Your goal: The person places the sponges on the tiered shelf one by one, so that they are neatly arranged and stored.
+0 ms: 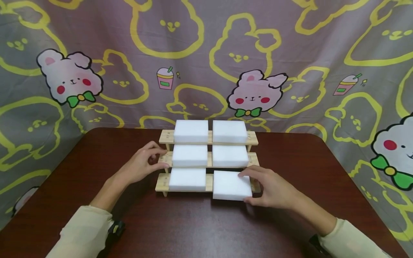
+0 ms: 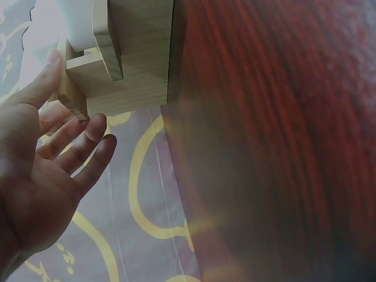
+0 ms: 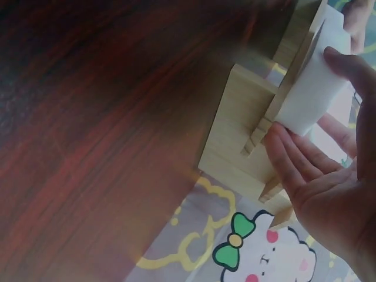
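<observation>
A three-tier wooden rack (image 1: 209, 178) stands on the table with white foam blocks in two columns. My left hand (image 1: 142, 163) pinches the left end of the middle shelf, its thumb on one face and fingers curled at the edge, as the left wrist view shows. At the bottom tier's right side, my right hand (image 1: 274, 188) grips a white foam block (image 1: 230, 184) between thumb and fingers. This block juts forward past the shelf's front edge and sits slightly askew. Beside it on the same tier lies another foam block (image 1: 188, 179).
Two foam blocks sit on the top tier, one at left (image 1: 191, 131) and one at right (image 1: 229, 131). The middle tier bears two more. A dark reddish-brown table (image 1: 180, 229) lies under everything. Behind it hangs a patterned curtain (image 1: 193, 71).
</observation>
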A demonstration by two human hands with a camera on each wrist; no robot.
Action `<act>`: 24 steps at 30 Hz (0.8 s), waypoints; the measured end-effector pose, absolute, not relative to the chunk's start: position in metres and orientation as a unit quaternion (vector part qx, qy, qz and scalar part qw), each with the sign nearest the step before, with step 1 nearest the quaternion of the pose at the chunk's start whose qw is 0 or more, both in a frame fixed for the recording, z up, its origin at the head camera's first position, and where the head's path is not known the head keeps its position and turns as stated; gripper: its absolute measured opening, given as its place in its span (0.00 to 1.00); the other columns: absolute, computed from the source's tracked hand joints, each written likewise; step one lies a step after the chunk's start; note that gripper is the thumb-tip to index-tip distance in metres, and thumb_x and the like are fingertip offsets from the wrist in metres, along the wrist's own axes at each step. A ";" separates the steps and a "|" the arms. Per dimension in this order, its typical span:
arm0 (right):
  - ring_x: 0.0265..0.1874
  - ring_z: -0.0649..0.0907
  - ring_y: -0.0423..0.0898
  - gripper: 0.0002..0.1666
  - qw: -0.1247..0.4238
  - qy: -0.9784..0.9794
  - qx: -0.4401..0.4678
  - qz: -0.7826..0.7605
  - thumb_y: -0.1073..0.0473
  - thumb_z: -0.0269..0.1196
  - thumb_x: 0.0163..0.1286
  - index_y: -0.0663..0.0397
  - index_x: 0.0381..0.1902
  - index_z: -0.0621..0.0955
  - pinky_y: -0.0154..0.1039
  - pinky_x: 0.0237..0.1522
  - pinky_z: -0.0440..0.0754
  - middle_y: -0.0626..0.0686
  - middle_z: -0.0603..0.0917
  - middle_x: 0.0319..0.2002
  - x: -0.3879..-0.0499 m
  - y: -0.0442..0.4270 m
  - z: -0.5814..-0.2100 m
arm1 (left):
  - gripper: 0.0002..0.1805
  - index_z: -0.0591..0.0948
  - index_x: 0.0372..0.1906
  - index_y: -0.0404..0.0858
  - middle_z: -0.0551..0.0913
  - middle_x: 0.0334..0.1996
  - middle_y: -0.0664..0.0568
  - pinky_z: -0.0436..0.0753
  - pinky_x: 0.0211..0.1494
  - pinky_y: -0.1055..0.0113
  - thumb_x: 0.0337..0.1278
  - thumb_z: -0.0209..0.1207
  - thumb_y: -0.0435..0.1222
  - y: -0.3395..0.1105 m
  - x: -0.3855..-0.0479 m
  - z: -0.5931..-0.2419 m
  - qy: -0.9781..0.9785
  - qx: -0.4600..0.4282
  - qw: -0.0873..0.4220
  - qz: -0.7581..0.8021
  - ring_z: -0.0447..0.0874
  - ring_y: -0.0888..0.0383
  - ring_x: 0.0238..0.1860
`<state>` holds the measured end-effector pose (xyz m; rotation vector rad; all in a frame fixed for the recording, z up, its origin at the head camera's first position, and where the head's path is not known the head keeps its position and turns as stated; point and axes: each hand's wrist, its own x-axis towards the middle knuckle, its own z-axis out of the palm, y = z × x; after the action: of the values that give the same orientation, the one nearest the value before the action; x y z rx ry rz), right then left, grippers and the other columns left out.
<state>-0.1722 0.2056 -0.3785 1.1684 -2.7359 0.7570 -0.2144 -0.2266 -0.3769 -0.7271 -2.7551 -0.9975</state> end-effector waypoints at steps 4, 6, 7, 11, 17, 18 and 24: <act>0.40 0.80 0.47 0.35 0.041 -0.900 0.375 0.219 0.51 0.82 0.54 0.49 0.59 0.82 0.33 0.32 0.76 0.54 0.83 0.54 -0.169 0.205 -0.377 | 0.25 0.84 0.59 0.30 0.74 0.41 0.50 0.71 0.36 0.67 0.61 0.73 0.39 -0.227 -0.215 -0.377 -0.910 -0.242 0.063 -0.330 0.70 0.55 0.33; 0.42 0.81 0.47 0.36 0.043 -0.904 0.372 0.207 0.49 0.81 0.55 0.48 0.60 0.82 0.36 0.37 0.78 0.53 0.83 0.55 -0.168 0.205 -0.376 | 0.25 0.84 0.59 0.30 0.74 0.41 0.50 0.71 0.35 0.67 0.61 0.73 0.39 -0.227 -0.215 -0.377 -0.910 -0.243 0.063 -0.330 0.70 0.55 0.33; 0.44 0.81 0.47 0.37 0.043 -0.906 0.371 0.200 0.48 0.81 0.55 0.47 0.61 0.82 0.38 0.40 0.79 0.52 0.83 0.56 -0.167 0.206 -0.376 | 0.25 0.84 0.59 0.30 0.74 0.41 0.50 0.71 0.35 0.67 0.61 0.73 0.39 -0.227 -0.215 -0.377 -0.910 -0.243 0.063 -0.330 0.70 0.55 0.33; 0.48 0.81 0.44 0.36 0.036 -0.908 0.374 0.187 0.44 0.79 0.59 0.45 0.64 0.81 0.41 0.45 0.81 0.50 0.82 0.55 -0.167 0.209 -0.375 | 0.25 0.84 0.59 0.30 0.74 0.41 0.50 0.71 0.35 0.67 0.61 0.73 0.39 -0.228 -0.214 -0.377 -0.909 -0.244 0.064 -0.332 0.70 0.55 0.33; 0.43 0.78 0.45 0.35 0.009 -0.905 0.366 0.218 0.44 0.78 0.61 0.43 0.64 0.80 0.36 0.40 0.77 0.48 0.79 0.50 -0.169 0.212 -0.376 | 0.25 0.84 0.59 0.30 0.74 0.41 0.50 0.71 0.35 0.67 0.61 0.73 0.39 -0.227 -0.215 -0.377 -0.910 -0.241 0.062 -0.331 0.70 0.55 0.33; 0.42 0.78 0.45 0.36 0.004 -0.902 0.364 0.229 0.45 0.79 0.60 0.43 0.64 0.80 0.36 0.38 0.76 0.47 0.79 0.48 -0.169 0.212 -0.376 | 0.25 0.84 0.59 0.31 0.74 0.41 0.50 0.71 0.35 0.67 0.61 0.73 0.39 -0.227 -0.215 -0.377 -0.910 -0.240 0.061 -0.332 0.70 0.55 0.33; 0.36 0.80 0.41 0.34 -0.025 -0.880 0.367 0.299 0.50 0.81 0.58 0.48 0.61 0.81 0.37 0.37 0.79 0.42 0.80 0.36 -0.174 0.213 -0.378 | 0.25 0.84 0.60 0.30 0.74 0.41 0.50 0.71 0.35 0.67 0.62 0.72 0.40 -0.227 -0.215 -0.376 -0.910 -0.238 0.055 -0.335 0.70 0.54 0.33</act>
<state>-0.1744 0.2126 -0.3784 1.1735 -2.8112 0.9539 -0.2146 -0.2273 -0.3764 -0.7212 -2.7630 -1.0158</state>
